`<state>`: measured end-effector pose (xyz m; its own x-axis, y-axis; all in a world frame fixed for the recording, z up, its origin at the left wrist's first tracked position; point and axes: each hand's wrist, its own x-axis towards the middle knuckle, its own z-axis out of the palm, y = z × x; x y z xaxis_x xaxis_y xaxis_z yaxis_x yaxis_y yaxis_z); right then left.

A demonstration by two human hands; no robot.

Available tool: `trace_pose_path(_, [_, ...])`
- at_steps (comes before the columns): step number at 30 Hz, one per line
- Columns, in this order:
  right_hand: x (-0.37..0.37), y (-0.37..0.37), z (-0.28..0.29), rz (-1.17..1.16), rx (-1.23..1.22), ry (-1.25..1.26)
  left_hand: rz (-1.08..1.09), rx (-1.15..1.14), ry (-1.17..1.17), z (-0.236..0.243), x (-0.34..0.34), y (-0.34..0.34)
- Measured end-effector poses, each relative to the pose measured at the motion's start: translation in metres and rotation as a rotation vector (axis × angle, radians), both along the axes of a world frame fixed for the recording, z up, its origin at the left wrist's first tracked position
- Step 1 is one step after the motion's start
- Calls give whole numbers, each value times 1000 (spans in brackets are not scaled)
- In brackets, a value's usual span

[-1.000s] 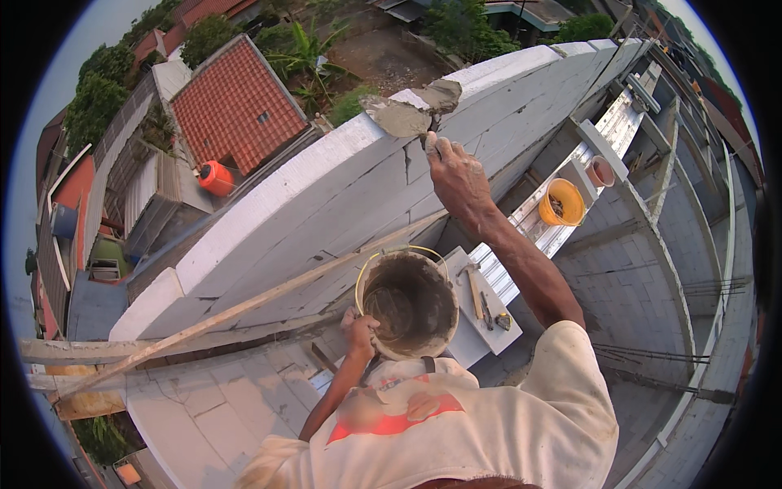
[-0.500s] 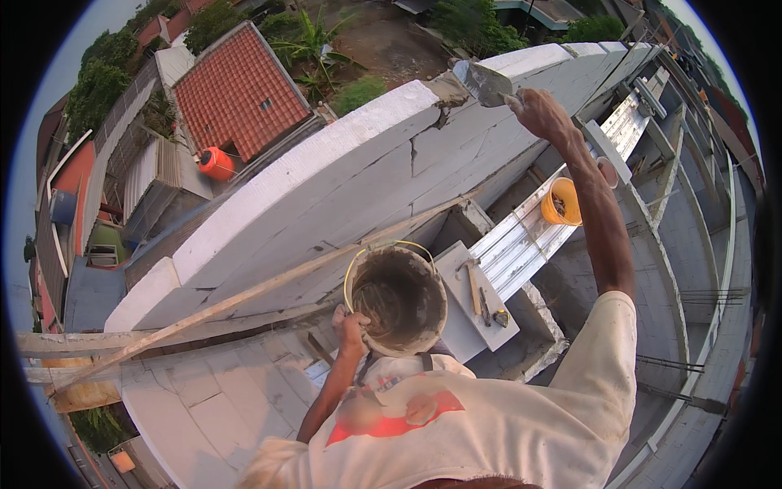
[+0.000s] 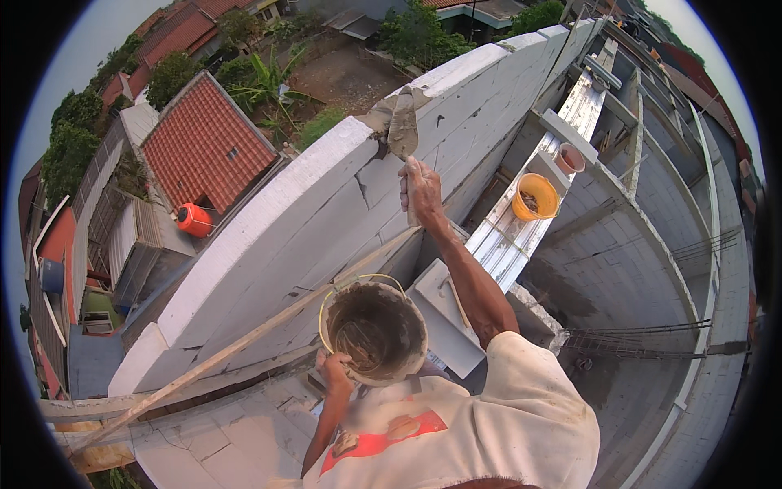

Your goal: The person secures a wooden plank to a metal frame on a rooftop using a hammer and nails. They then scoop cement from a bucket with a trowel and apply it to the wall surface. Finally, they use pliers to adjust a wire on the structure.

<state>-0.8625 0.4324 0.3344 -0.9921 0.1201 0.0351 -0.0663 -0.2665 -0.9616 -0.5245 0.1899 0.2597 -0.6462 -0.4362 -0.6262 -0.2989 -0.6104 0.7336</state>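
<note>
The person's right hand (image 3: 423, 191) is closed around the handle of a pointed masonry trowel (image 3: 403, 126), leaving its mortar-smeared blade free at the far end, over the mortar (image 3: 380, 115) on top of the pale block wall (image 3: 269, 212); whether blade and mortar touch cannot be told. The left hand (image 3: 335, 369) is curled over the near-left rim of a mortar bucket (image 3: 418, 338), probably to steady it close to the body with its mouth up, within the right arm's reach. The bucket's inside is caked with grey mortar, a wetter-looking patch lying low on the left; its depth is unclear. To the right, on a ribbed metal sheet (image 3: 498, 244), stands a yellow bucket (image 3: 544, 181) with brownish lumps inside; just beyond is a smaller reddish tub (image 3: 573, 160), contents too small to tell.
</note>
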Motion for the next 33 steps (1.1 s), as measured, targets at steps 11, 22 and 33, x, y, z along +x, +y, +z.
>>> trace_pose_path(11, [187, -20, 7, 319, 44, -199, -126, -63, 47, -18, -26, -9])
trace_pose_path(22, [268, 29, -3, 431, 1371, -318, -433, -106, 356, 45, -100, 19])
trace_pose_path(33, [277, 47, 23, 564, 1694, -7, -642, -317, 637, 84, -136, 28])
